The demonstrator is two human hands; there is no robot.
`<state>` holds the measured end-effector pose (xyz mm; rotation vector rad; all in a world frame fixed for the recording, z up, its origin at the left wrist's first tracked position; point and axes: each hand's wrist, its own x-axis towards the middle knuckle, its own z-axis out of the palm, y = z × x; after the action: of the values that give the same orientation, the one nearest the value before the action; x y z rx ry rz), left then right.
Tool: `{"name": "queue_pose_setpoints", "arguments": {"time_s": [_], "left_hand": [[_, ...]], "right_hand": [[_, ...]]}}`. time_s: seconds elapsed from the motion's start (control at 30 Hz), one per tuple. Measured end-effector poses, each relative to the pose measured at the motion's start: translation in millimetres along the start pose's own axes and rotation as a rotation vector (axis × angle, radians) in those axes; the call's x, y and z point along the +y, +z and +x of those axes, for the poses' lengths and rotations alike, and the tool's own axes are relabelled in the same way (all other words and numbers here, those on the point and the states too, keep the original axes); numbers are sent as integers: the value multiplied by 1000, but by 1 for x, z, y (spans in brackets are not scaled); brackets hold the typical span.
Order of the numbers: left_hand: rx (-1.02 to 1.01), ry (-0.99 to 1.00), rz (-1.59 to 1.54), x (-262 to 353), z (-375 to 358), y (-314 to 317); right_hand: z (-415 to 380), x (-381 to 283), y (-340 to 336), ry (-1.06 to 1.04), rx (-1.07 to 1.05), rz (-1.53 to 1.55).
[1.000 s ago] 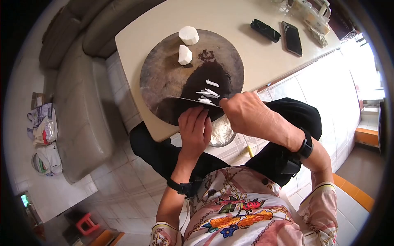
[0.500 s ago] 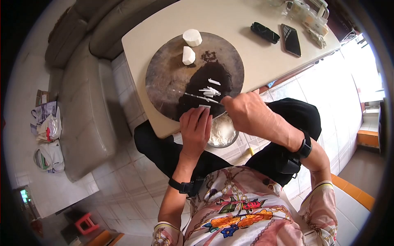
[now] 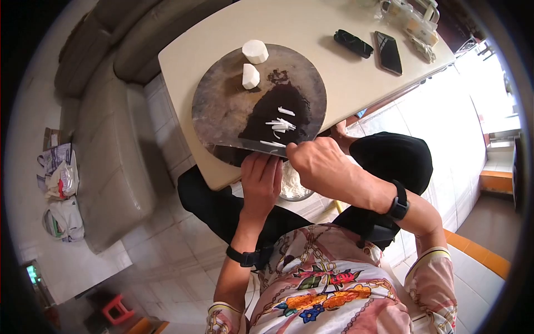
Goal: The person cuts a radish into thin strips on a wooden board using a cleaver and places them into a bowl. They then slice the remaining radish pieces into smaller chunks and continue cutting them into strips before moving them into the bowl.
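My right hand (image 3: 317,163) is closed round the handle of a knife, whose wide blade (image 3: 245,147) lies across the near edge of a round dark cutting board (image 3: 217,106). Just below the blade, my left hand (image 3: 260,175) presses its bunched fingertips at the board's edge; what is beneath them is hidden. Thin white strips (image 3: 282,125) lie in a small pile on the board's wet patch, and another strip (image 3: 272,143) rests along the blade. Two white chunks, one round (image 3: 255,51) and one smaller (image 3: 251,76), sit at the board's far side.
A bowl of white shreds (image 3: 292,183) stands below the table edge, partly behind my right hand. On the cream table (image 3: 300,25) are a black case (image 3: 354,43), a phone (image 3: 388,53) and plastic-wrapped items (image 3: 420,28). A grey sofa (image 3: 119,156) stands at the left.
The knife blade has turned to face me less edge-on and now shows broadly across the board's near edge. My right hand has moved left and slightly down. The camera view has shifted slightly.
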<state>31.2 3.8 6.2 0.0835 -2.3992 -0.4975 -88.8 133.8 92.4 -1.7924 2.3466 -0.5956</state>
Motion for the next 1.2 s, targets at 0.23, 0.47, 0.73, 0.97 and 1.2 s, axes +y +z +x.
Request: {"name": "queue_pose_setpoints", "arguments": {"time_s": [0.23,0.47,0.73,0.97,1.2], "left_hand": [[-10,-9,-38,-4,-6,0],[-40,-3,-47,-7,-8,0],[-2,8,-93,-10,-12,0],[-54,43,-143,-15,-12,-3],[-24,33,-117,-13,-15,1]], "right_hand": [[-11,-2,2,7,24,-21],[-7,-11,12,107,-27,-34],[-8,-16,14,188,-65,-45],[11,-18,19,98,37,-94],[-16,-19,14,168,-26,-59]]}}
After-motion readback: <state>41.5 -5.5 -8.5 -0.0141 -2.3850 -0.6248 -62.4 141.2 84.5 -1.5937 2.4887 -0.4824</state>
